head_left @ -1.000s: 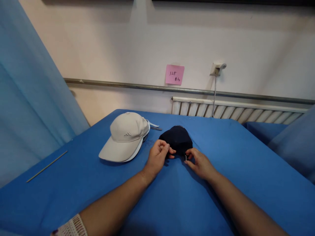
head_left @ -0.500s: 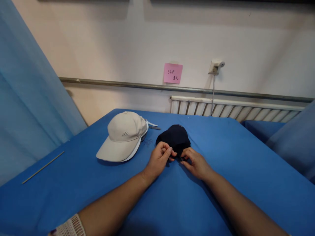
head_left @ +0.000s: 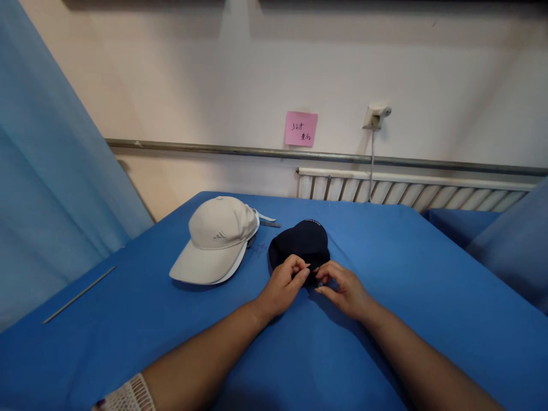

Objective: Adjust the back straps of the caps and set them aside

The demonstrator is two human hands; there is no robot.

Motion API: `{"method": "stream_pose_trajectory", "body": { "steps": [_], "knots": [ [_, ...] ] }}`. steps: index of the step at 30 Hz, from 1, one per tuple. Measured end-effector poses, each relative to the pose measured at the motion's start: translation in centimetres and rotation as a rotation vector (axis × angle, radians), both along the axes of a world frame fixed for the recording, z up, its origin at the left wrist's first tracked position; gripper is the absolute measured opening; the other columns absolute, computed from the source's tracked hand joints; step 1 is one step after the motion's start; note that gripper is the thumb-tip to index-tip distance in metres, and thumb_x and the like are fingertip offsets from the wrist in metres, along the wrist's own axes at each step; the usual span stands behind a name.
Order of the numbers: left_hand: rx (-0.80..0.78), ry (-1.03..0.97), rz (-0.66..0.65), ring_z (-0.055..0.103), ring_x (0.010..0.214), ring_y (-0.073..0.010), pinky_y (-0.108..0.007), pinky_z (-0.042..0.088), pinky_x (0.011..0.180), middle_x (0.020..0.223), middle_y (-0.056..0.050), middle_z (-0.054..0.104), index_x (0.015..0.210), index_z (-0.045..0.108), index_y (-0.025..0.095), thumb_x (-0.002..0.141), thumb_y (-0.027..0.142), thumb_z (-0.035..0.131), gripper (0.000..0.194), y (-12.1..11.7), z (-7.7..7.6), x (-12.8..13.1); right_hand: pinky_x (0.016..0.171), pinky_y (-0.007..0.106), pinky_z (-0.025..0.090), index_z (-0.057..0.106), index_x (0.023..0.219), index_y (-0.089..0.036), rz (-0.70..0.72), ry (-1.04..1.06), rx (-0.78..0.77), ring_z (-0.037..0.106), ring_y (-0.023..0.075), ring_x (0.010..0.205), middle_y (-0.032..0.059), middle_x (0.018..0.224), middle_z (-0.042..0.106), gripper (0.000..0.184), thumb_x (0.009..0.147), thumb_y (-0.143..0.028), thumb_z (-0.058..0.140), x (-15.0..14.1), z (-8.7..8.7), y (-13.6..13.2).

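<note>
1. Curtain (head_left: 64, 171), light blue, hangs at the far left beside the bench (head_left: 265, 371), which has a blue cover.
2. Thin stick (head_left: 79, 295) lies on the bench at the left, slanting away, well apart from the hands.
3. Pale cap (head_left: 220, 225) rests crown up, brim toward the near left; a white brim (head_left: 234, 268) shows beneath it, and straps stick out at its right.
4. Left hand (head_left: 280, 288) reaches in from the near side, fingers bent and thumb closed into a pinch at the edge of the dark cap; they seem to grip it, though exactly which part is hidden.
5. Dark cap (head_left: 299, 240) sits mid-bench, right of the pale cap and apart from it, its near edge between the hands.
6. Right hand (head_left: 347, 294) faces the left one, thumb and fingers slightly parted, apparently around a small dark piece of that edge. The step in hand looks like fine handling of a strap or fastening there; the next move calls for steady, matched pinches and little pull.
7. Radiator (head_left: 411, 190) stands against the wall, beyond the bench, far right.
</note>
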State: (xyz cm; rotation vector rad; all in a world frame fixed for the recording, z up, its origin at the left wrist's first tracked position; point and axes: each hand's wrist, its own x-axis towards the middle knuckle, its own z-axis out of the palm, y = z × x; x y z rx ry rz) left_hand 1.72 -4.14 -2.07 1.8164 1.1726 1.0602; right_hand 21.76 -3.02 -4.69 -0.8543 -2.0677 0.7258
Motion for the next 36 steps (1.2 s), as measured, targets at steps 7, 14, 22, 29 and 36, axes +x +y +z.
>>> {"method": "stream_pose_trajectory", "body": {
  "steps": [7, 14, 22, 29, 36],
  "knots": [
    [-0.028, -0.034, -0.046, 0.049, 0.069, -0.0113, -0.023, 0.040, 0.063, 0.075, 0.002, 0.054, 0.085, 0.054, 0.017, 0.089, 0.034, 0.054, 0.018, 0.1, 0.1, -0.3, 0.071, 0.029, 0.048, 0.056, 0.088, -0.022, 0.045, 0.308, -0.372, 0.055, 0.0131, 0.073, -0.0014, 0.079, 0.058, 0.022, 0.074, -0.028, 0.072, -0.2, -0.5, -0.1],
    [-0.144, -0.239, -0.055, 0.058, 0.080, -0.0151, -0.028, 0.045, 0.074, 0.084, -0.004, 0.064, 0.080, 0.057, 0.016, 0.083, 0.037, 0.063, 0.022, 0.3, 0.5, -0.1, 0.069, 0.028, 0.049, 0.057, 0.087, -0.022, -0.014, 0.261, -0.322, 0.055, 0.0127, 0.070, -0.0017, 0.077, 0.058, 0.020, 0.075, -0.028, 0.071, 0.0, -0.3, 0.0],
    [-0.181, -0.195, -0.035, 0.059, 0.067, -0.0130, -0.025, 0.046, 0.063, 0.072, -0.002, 0.063, 0.082, 0.058, 0.016, 0.081, 0.034, 0.064, 0.019, 0.7, 0.1, -0.2, 0.066, 0.030, 0.050, 0.060, 0.088, -0.022, -0.225, 0.077, -0.063, 0.058, 0.0150, 0.070, 0.0018, 0.082, 0.059, 0.014, 0.079, -0.030, 0.067, 1.2, -1.3, 1.8],
    [-0.093, -0.112, 0.060, 0.059, 0.069, -0.0132, -0.026, 0.047, 0.065, 0.077, -0.002, 0.065, 0.083, 0.059, 0.017, 0.082, 0.033, 0.060, 0.016, 1.8, -0.5, -0.8, 0.070, 0.034, 0.052, 0.061, 0.089, -0.021, -0.415, 0.060, 0.056, 0.058, 0.0175, 0.072, 0.0036, 0.084, 0.059, 0.013, 0.080, -0.031, 0.064, 1.9, -1.7, 3.0],
    [-0.057, -0.193, 0.117, 0.058, 0.068, -0.0123, -0.025, 0.047, 0.063, 0.077, -0.002, 0.063, 0.085, 0.057, 0.017, 0.085, 0.036, 0.059, 0.019, 1.0, 0.0, -0.7, 0.072, 0.033, 0.053, 0.060, 0.094, -0.022, -0.344, 0.307, -0.027, 0.059, 0.0160, 0.074, 0.0030, 0.087, 0.060, 0.020, 0.078, -0.031, 0.067, 1.2, -1.2, 2.0]
  ]
}}
